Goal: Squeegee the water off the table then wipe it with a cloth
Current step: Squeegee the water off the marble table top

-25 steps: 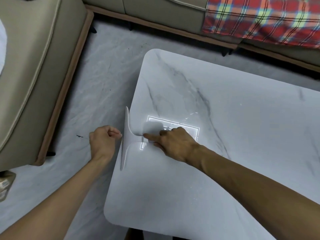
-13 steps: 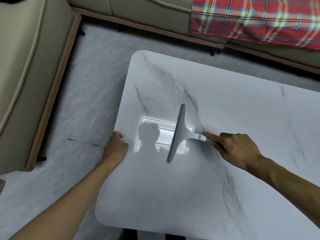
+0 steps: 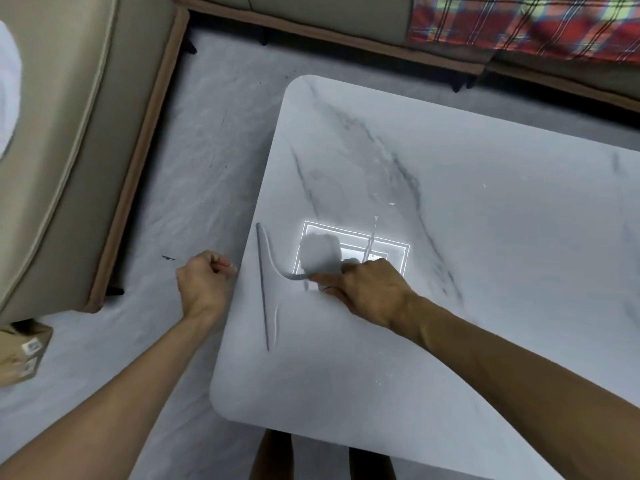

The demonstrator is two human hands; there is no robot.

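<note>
The person's legs [image 3: 273, 455] stood at the near edge of the counter [image 3: 502, 306], so the body could lean over it.

The left hand [image 3: 204, 282] hung just off the counter's left edge, over the floor [image 3: 194, 168]. Its fingers were curled in and held nothing. I think it stayed off the counter to keep out of the way.

The right hand [image 3: 367, 289] was on the counter, near the left edge. Its grip was clamped on the squeegee [image 3: 273, 282], with fingers wrapped round the handle and one finger lying along it. That finger probably helped to press down and steer.

The squeegee sat flat on the counter, and its long blade ran side by side with the left edge, just inside it. A thin line of water [image 3: 276, 323] lay right beside the blade. I think the blade was placed that way to push the water off that edge. The job looked partly done, because a wet streak and some drops showed farther in, near a bright patch of light [image 3: 394, 252]. The wiping part had not begun.

A brown box [image 3: 20, 355] sat on the floor, well to the left of the counter. A tan sofa [image 3: 69, 133] stood past the counter's left and far sides, with a checked blanket [image 3: 519, 26] on it beyond the far edge.
</note>
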